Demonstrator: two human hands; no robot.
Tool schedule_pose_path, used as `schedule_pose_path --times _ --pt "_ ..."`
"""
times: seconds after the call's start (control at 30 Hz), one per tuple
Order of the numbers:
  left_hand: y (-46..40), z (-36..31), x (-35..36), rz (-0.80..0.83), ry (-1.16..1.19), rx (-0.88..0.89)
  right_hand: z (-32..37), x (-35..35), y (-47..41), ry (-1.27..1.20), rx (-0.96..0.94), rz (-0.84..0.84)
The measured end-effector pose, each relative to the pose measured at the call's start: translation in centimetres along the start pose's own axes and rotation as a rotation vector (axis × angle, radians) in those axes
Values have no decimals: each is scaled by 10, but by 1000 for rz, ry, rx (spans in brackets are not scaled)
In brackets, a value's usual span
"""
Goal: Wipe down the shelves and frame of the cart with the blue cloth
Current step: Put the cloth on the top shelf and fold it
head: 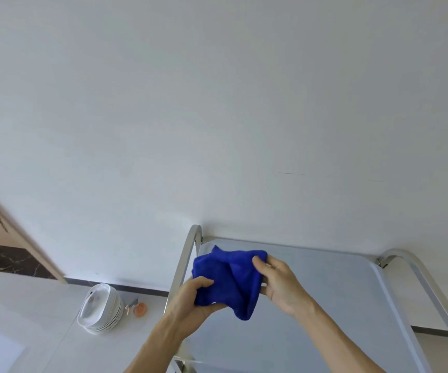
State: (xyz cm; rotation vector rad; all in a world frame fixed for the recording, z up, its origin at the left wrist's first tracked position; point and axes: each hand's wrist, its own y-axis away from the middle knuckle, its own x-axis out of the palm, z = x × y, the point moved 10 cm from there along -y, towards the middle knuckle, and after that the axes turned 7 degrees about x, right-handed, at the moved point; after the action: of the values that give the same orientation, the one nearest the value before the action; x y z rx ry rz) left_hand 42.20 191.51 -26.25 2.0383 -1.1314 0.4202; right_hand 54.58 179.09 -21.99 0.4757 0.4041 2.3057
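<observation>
A bunched blue cloth (231, 281) hangs above the cart's top shelf (325, 305), a flat grey steel surface. My left hand (190, 300) grips the cloth's lower left part with curled fingers. My right hand (279, 281) pinches its right edge between thumb and fingers. The cart's rounded steel frame tube (185, 262) runs along the shelf's left side, and another frame tube (430, 286) runs along the right. The cloth does not touch the shelf.
The cart stands against a white wall (217, 103). On the pale floor to the left sit a stack of white oval plates (100, 309) and a small orange spray bottle (138, 309). A wooden door frame (15, 232) is at far left.
</observation>
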Motion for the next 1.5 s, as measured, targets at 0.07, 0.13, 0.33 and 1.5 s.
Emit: schedule_pose_path --times 0.07,0.13,0.33,1.5 --pt "-1 -9 -28 -91 46 -2 -10 -14 -8 -173 60 -119" --pt "-1 -23 -60 -172 81 2 -24 -28 -11 -308 114 -203" --pt "-2 -59 -114 -189 85 -42 -70 -20 -13 -618 303 -279" --pt "-84 -61 -126 107 -1317 185 -104 124 -110 960 355 107"
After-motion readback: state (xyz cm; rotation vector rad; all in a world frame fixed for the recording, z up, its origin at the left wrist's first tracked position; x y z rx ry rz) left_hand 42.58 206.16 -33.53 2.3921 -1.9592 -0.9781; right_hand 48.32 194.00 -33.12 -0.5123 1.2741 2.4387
